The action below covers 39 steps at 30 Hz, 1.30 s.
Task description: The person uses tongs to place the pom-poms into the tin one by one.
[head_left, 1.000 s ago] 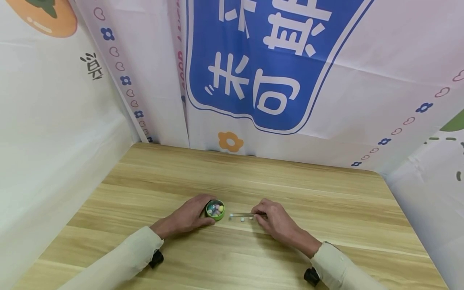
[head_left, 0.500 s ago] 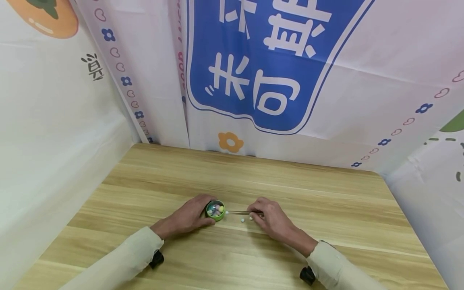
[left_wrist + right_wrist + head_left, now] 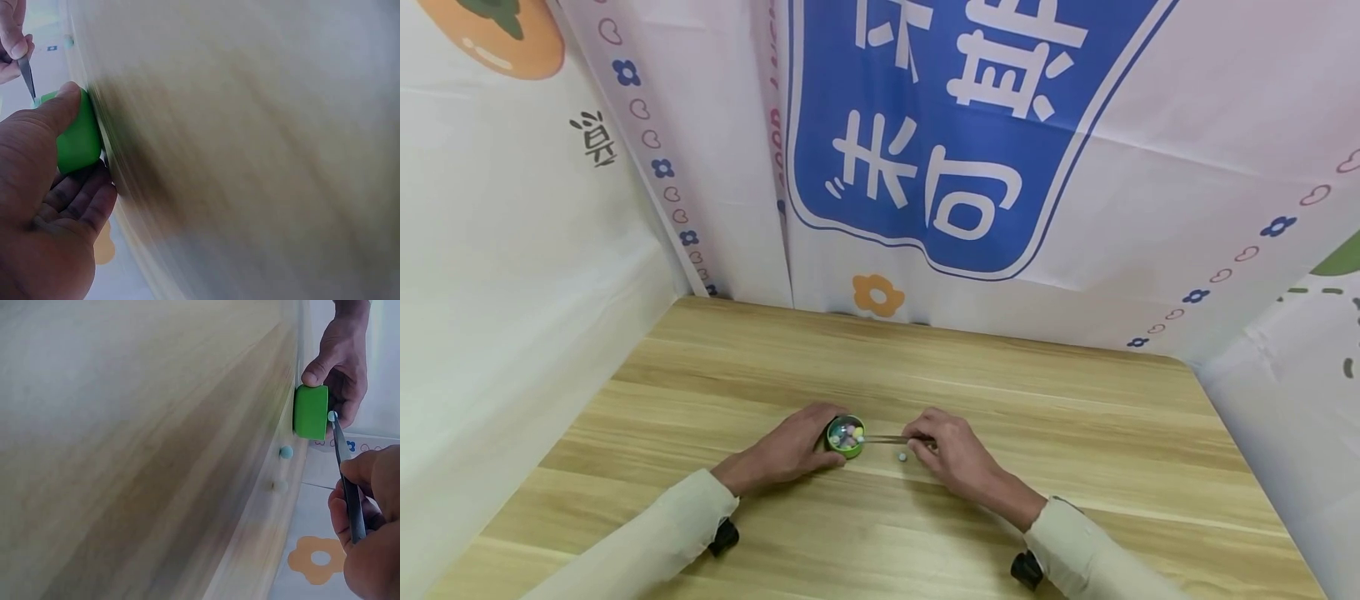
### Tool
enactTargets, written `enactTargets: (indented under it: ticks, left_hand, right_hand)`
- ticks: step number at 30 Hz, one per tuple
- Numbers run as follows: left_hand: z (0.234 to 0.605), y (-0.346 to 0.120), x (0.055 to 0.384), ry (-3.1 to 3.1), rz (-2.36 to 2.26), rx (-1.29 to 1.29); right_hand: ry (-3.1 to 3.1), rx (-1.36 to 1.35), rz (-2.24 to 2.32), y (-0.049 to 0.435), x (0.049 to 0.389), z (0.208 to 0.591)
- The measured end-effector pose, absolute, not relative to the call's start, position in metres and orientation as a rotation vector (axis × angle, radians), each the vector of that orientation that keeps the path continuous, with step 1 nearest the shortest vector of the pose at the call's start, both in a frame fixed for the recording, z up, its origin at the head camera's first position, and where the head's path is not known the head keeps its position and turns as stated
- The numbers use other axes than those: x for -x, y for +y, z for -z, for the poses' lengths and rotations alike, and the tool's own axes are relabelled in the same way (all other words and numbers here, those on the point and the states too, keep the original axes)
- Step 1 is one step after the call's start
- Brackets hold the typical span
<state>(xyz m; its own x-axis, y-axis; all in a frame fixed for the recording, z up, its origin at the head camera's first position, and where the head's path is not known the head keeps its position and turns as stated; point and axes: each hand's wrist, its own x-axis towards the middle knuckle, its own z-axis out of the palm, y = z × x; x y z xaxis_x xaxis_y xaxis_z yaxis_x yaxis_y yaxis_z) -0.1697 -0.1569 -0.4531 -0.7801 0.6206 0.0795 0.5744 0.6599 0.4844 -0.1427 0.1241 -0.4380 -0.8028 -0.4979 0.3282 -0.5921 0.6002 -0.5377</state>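
My left hand (image 3: 790, 447) grips a small round green container (image 3: 846, 454), thumb on one side and fingers on the other. Several coloured balls, among them yellow and pink ones, lie inside it. My right hand (image 3: 957, 452) pinches tweezers (image 3: 889, 439) between thumb and fingers. At the tweezers' tips is a tiny pale blue ball (image 3: 332, 415), level with the container's open top in the right wrist view. Another pale blue ball (image 3: 286, 452) lies on the table beside the container. Farther along sits a whitish ball (image 3: 279, 485), not visible in the head view.
The wood-grain table (image 3: 820, 542) spreads around both hands. White printed cloth (image 3: 1090, 250) stands along its back and sides, with a blue panel (image 3: 910, 200) and an orange flower (image 3: 877, 296).
My right hand has moved left, bringing the tweezers and their ball from the table up to the container's rim. My left hand and the container have stayed in place.
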Motion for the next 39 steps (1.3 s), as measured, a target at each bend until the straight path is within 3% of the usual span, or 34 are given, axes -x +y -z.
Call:
enactTargets:
  ticks: [39]
  left_hand:
    - [0.4520, -0.1572, 0.1689, 2.783, -0.755, -1.016]
  right_hand:
    - [-2.688, -0.896, -1.018, 0.1226, 0.1431, 0.4450]
